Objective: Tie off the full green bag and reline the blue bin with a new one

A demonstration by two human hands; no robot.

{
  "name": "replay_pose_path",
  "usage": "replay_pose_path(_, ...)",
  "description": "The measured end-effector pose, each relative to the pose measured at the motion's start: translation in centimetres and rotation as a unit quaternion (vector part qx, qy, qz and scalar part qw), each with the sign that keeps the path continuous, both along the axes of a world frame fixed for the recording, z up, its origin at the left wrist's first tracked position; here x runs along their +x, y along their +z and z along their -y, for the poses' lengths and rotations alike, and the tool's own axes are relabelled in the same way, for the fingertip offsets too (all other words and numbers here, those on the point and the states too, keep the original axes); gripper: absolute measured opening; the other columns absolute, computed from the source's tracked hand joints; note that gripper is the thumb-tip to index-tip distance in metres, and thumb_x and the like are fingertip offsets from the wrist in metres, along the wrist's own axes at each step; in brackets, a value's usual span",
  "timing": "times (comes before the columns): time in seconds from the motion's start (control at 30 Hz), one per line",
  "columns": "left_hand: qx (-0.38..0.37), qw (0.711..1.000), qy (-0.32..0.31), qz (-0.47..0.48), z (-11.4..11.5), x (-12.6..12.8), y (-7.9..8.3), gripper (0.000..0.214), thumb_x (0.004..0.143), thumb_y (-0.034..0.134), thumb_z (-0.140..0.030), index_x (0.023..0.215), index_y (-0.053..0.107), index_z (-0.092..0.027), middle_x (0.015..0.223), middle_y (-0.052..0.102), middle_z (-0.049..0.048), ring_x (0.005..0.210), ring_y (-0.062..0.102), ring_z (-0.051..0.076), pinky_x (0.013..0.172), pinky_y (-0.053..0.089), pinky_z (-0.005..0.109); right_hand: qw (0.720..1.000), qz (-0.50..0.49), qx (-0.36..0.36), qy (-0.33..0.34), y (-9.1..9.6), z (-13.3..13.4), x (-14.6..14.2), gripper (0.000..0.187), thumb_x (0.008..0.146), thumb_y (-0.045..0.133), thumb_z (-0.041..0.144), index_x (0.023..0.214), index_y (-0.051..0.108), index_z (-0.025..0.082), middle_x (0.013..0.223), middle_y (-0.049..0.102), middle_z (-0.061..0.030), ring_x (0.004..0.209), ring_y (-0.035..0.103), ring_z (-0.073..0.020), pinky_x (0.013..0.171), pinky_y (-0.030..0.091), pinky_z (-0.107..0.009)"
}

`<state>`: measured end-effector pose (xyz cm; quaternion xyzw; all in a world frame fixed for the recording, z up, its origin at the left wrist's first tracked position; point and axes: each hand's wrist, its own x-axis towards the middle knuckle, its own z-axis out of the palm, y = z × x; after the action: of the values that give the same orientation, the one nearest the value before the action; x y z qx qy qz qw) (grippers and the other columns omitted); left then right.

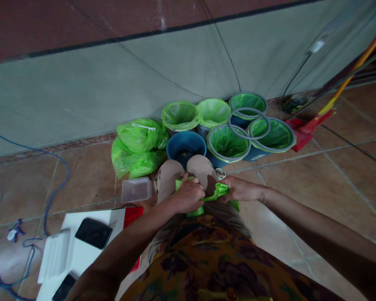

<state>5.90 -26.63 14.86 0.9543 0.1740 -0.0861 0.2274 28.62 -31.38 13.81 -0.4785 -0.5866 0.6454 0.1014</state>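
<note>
My left hand [188, 195] and my right hand [240, 189] are both closed on a crumpled bright green plastic bag [217, 193], held over my knees. Just beyond the bag lie two beige slippers [169, 177]. Past them stands an unlined blue bucket [186, 145]. Around it are several buckets lined with green bags [228, 143], against the wall. A loose grey ring [249, 123] rests across two of them.
Tied full green bags [138, 146] lie left of the buckets. A clear plastic box [136, 190] sits on the tiled floor. A white board with a black phone [93, 232] lies at lower left. Blue cable [54, 184] trails left. A red dustpan and orange handle [310, 123] stand right.
</note>
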Motion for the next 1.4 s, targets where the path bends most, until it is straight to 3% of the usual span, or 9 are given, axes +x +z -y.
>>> replay_pose_path(0.17, -0.028, 0.999, -0.004, -0.018, -0.4, 0.0, 0.9, 0.007, 0.073, 0.057, -0.021, 0.074, 0.064, -0.018, 0.082, 0.064, 0.0054, 0.097, 0.050, 0.025, 0.096, 0.028, 0.053, 0.999, -0.025, -0.026, -0.007, -0.6, -0.3, 0.3, 0.024, 0.074, 0.067, 0.037, 0.072, 0.062, 0.014, 0.063, 0.061, 0.0009, 0.056, 0.050, -0.0097, 0.054, 0.037, -0.022)
replay_pose_path(0.37, -0.063, 0.997, -0.006, -0.042, -1.0, 0.0, 1.7, 0.030, 0.063, 0.054, -0.007, 0.087, 0.066, -0.021, 0.089, 0.067, 0.0046, 0.102, 0.050, 0.025, 0.094, 0.030, 0.049, 0.997, -0.050, -0.065, 0.005, -1.0, -0.6, 0.5, 0.041, 0.080, 0.061, 0.054, 0.070, 0.058, 0.015, 0.060, 0.054, 0.0025, 0.053, 0.047, -0.0082, 0.052, 0.039, -0.022)
replay_pose_path(0.5, -0.072, 0.997, 0.022, -0.026, -0.6, 0.1, 1.9, 0.032, 0.073, 0.060, -0.022, 0.104, 0.065, -0.023, 0.097, 0.068, 0.0044, 0.105, 0.051, 0.026, 0.098, 0.029, 0.049, 0.997, -0.056, -0.061, -0.010, -0.8, -0.5, -0.2, 0.040, 0.079, 0.062, 0.056, 0.079, 0.057, 0.016, 0.062, 0.047, 0.0053, 0.056, 0.044, -0.0077, 0.052, 0.038, -0.021)
replay_pose_path(0.57, -0.075, 0.997, 0.031, -0.015, -0.2, 0.2, 1.8, 0.028, 0.079, 0.060, -0.040, 0.099, 0.067, -0.021, 0.097, 0.069, 0.0054, 0.105, 0.050, 0.026, 0.098, 0.029, 0.049, 0.998, -0.045, -0.043, -0.011, -0.8, -0.5, -0.7, 0.040, 0.077, 0.065, 0.055, 0.073, 0.056, 0.016, 0.060, 0.044, 0.0060, 0.055, 0.042, -0.0070, 0.050, 0.034, -0.020)
replay_pose_path(0.63, -0.064, 0.997, 0.046, -0.008, 0.2, 0.3, 1.4, 0.031, 0.084, 0.053, -0.046, 0.090, 0.069, -0.020, 0.094, 0.069, 0.0064, 0.103, 0.051, 0.026, 0.098, 0.029, 0.051, 0.999, -0.034, -0.031, -0.019, -0.9, -0.5, -1.2, 0.041, 0.073, 0.070, 0.053, 0.067, 0.055, 0.015, 0.057, 0.043, 0.0064, 0.052, 0.038, -0.0063, 0.048, 0.030, -0.020)
replay_pose_path(0.83, -0.019, 0.996, 0.091, -0.001, 1.2, 0.3, 0.2, 0.019, 0.084, 0.051, -0.021, 0.086, 0.069, -0.019, 0.099, 0.069, 0.0067, 0.104, 0.050, 0.024, 0.101, 0.026, 0.052, 0.997, -0.035, -0.030, -0.061, -1.3, -0.3, -1.6, 0.040, 0.067, 0.073, 0.052, 0.074, 0.066, 0.013, 0.060, 0.055, 0.0026, 0.055, 0.045, -0.0084, 0.051, 0.034, -0.023)
replay_pose_path(1.0, -0.028, 0.996, 0.088, -0.003, 1.0, 0.1, 0.2, 0.015, 0.080, 0.056, -0.021, 0.088, 0.069, -0.020, 0.100, 0.069, 0.0062, 0.105, 0.050, 0.025, 0.102, 0.028, 0.052, 0.996, -0.046, 0.004, -0.077, -1.4, -0.2, -1.6, 0.037, 0.072, 0.071, 0.049, 0.078, 0.068, 0.013, 0.063, 0.056, 0.0031, 0.058, 0.046, -0.0088, 0.056, 0.036, -0.024)
replay_pose_path(1.13, -0.020, 0.996, 0.081, 0.005, 0.8, 0.0, 0.3, 0.019, 0.085, 0.049, -0.021, 0.087, 0.068, -0.020, 0.098, 0.068, 0.0051, 0.104, 0.051, 0.023, 0.101, 0.029, 0.051, 0.994, -0.064, 0.003, -0.091, -1.4, -0.2, -2.2, 0.039, 0.075, 0.067, 0.052, 0.077, 0.064, 0.013, 0.066, 0.060, 0.0007, 0.058, 0.052, -0.0095, 0.056, 0.040, -0.023)
replay_pose_path(1.4, -0.019, 0.997, 0.080, 0.000, 0.8, -0.3, 0.3, 0.031, 0.093, 0.036, -0.023, 0.087, 0.066, -0.018, 0.099, 0.068, 0.0062, 0.105, 0.050, 0.022, 0.102, 0.027, 0.053, 0.999, -0.040, 0.018, -0.024, -0.2, -0.3, -2.8, 0.038, 0.084, 0.057, 0.052, 0.080, 0.059, 0.015, 0.056, 0.056, 0.0031, 0.044, 0.046, -0.0071, 0.041, 0.035, -0.019)
